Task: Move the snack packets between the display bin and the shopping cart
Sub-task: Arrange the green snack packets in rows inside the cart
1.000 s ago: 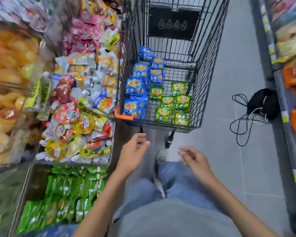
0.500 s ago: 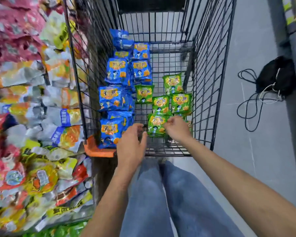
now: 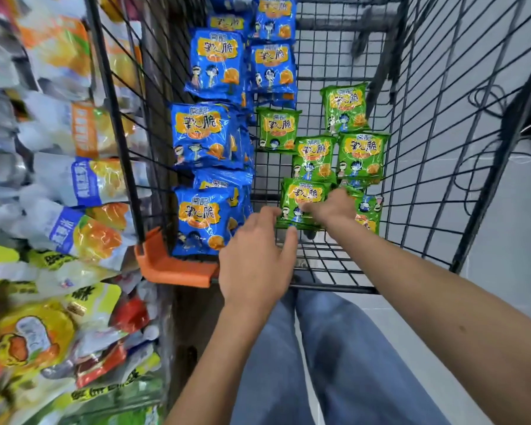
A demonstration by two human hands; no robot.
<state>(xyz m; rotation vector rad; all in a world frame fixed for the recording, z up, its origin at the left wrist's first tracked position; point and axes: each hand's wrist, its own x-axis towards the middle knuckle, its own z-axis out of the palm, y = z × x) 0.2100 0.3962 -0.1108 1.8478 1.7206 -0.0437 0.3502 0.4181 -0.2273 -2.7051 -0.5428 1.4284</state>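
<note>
green packet (image 3: 301, 197): flat on cart (image 3: 426, 148) floor, nearest of the green cluster | right hand (image 3: 334, 210): on it, grip unreadable in blur | left hand (image 3: 255, 259): spread, empty, over near rim | risk: slick film may slip; neighbour (image 3: 368, 213) beside it may drag along or snag wire

snack packets (image 3: 207, 134) in shopping cart (image 3: 442, 167)

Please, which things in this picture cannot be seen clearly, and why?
Head view:
Grip of the right hand on the nearest green foil snack packet: lost in motion blur.
The second green packet behind it: partly covered by that hand.
The farthest blue foil packets: cut off by the top edge.
The mixed display-bin packets: blurred, print unreadable.
</note>
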